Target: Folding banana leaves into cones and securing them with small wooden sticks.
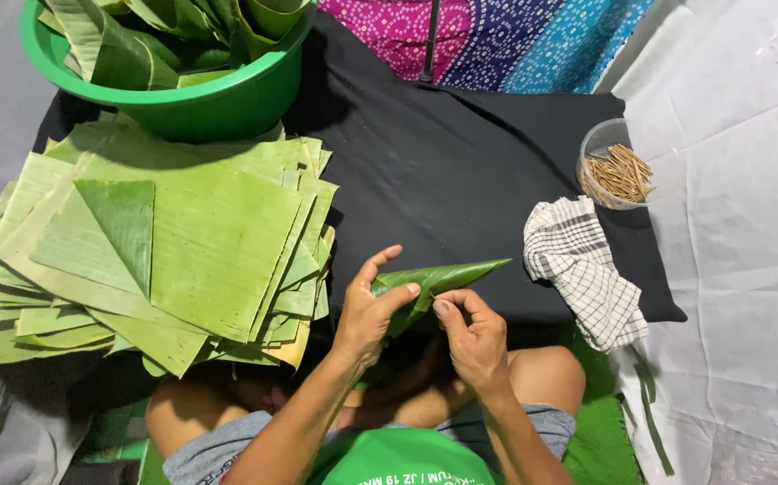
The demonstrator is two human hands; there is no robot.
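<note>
Hands, left [366,310] and right [471,330], pinch a leaf cone [434,280], mid-fold beside the leaf stack [182,242]; pinning it likely calls for a stick from the cup [616,166] beyond the cloth [582,269].

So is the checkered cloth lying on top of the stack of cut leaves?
No, the checkered cloth lies on the black mat's right edge, apart from the leaf stack.

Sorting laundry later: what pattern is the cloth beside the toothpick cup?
White with dark checks, cloth; head view.
</note>
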